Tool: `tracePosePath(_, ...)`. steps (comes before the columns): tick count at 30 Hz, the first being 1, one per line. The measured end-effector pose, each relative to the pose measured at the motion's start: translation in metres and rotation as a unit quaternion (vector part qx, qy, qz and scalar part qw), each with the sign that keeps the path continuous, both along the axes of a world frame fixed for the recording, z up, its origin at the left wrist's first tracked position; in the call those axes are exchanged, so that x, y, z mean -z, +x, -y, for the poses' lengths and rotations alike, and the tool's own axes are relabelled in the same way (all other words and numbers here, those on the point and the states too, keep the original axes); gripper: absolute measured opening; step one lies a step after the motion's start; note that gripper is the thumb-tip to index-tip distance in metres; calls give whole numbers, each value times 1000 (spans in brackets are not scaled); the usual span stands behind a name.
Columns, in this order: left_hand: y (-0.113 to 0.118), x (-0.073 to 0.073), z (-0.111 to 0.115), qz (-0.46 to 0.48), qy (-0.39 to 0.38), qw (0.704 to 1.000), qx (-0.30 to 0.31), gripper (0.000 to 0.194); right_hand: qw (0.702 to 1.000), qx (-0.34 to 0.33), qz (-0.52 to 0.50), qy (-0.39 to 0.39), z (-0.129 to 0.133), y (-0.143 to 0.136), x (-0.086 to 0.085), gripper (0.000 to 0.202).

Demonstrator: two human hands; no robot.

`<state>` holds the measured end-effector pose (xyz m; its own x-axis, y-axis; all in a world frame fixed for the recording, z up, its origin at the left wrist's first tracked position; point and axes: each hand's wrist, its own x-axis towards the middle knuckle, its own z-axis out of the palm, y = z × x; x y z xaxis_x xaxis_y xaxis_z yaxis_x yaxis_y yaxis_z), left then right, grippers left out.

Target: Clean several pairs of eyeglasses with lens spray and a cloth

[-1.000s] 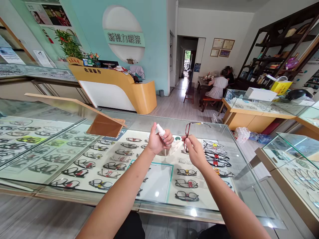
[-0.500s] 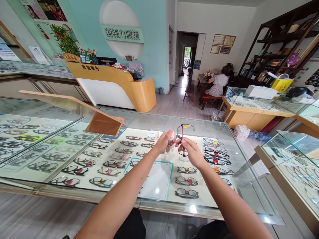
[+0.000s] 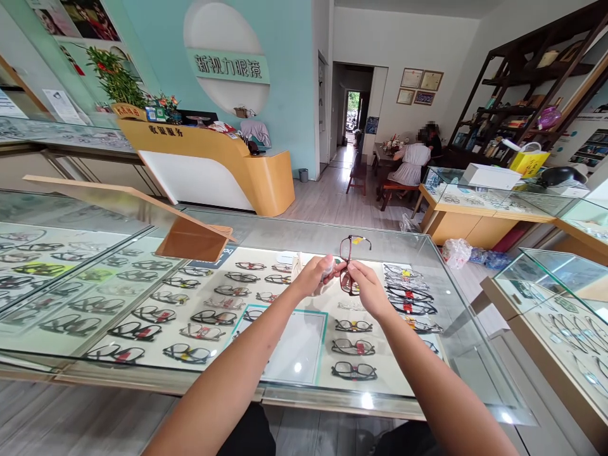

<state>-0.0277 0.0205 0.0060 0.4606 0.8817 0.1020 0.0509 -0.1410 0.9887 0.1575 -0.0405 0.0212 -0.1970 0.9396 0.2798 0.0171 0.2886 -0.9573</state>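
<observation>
Above the glass display case (image 3: 399, 392), my right hand (image 3: 368, 286) pinches a pair of dark red-framed glasses (image 3: 348, 266) by its middle. The glasses are turned on end, with one temple and a yellow tag at the top. Just to the left, my left hand (image 3: 314, 277) is closed around a small whitish bottle (image 3: 327, 271), mostly hidden by the fingers, and its fingertips reach close to the frame. Beneath both hands lie rows of glasses with red and yellow tags, and a white sheet with a teal border (image 3: 299, 345).
A wood-framed tilted mirror (image 3: 190, 237) stands on the case at the left. Beyond are a curved yellow counter (image 3: 270, 183), a person in a light dress (image 3: 411, 163) at a table, and another display case (image 3: 546, 316) at the right.
The view has shifted slightly. My left hand has turned a little, and less of the bottle shows between its fingers. My right hand still holds the glasses on end.
</observation>
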Motion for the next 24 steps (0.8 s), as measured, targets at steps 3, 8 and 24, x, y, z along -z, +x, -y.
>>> tracePosePath(3, 1, 5, 0, -27, 16, 999, 34, 69, 999, 36, -26, -10, -5, 4, 1, 48)
tracePosePath(8, 3, 13, 0, -82, 81, 991, 73, 65, 998, 53, -40, -16, -8, 4, 3, 48)
tracePosePath(24, -62, 30, -60, -118, 64, 856, -499, 22, 995, 51, -67, -48, -6, 7, 5, 42)
